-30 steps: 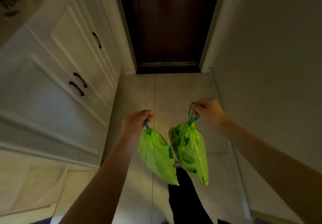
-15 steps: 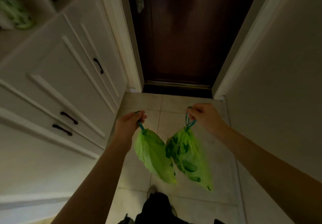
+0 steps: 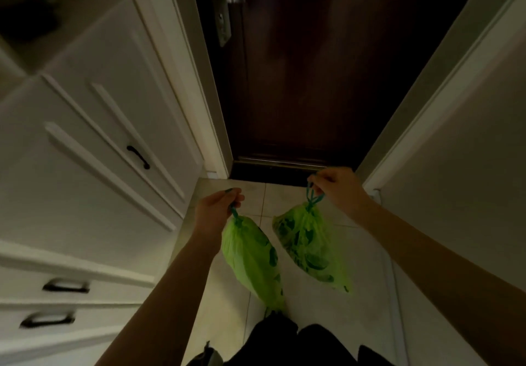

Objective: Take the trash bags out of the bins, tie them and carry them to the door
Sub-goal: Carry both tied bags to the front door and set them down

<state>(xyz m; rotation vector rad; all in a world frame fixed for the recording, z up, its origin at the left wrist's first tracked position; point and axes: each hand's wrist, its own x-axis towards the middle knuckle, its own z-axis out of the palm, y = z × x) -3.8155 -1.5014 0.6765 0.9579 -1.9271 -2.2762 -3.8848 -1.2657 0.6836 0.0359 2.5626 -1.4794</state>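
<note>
Two tied bright green trash bags hang in front of me over the tiled floor. My left hand [image 3: 216, 212] grips the teal drawstring of the left trash bag [image 3: 252, 260], which dangles down toward my legs. My right hand [image 3: 340, 190] pinches the teal drawstring loop of the right trash bag [image 3: 308, 247], which hangs a little farther forward. The two bags hang apart, not touching. The dark brown door [image 3: 313, 75] stands shut straight ahead, its threshold just beyond my right hand.
White cabinets [image 3: 94, 166] with black handles line the left side of the narrow hall. A plain wall [image 3: 461, 180] closes the right side. The metal door handle plate [image 3: 225, 15] sits at the door's left edge. Pale floor tiles [image 3: 355, 308] run to the threshold.
I have walked closer to the door, which now fills more of the view. Both hands still carry the bags, and the bags have swung apart.
</note>
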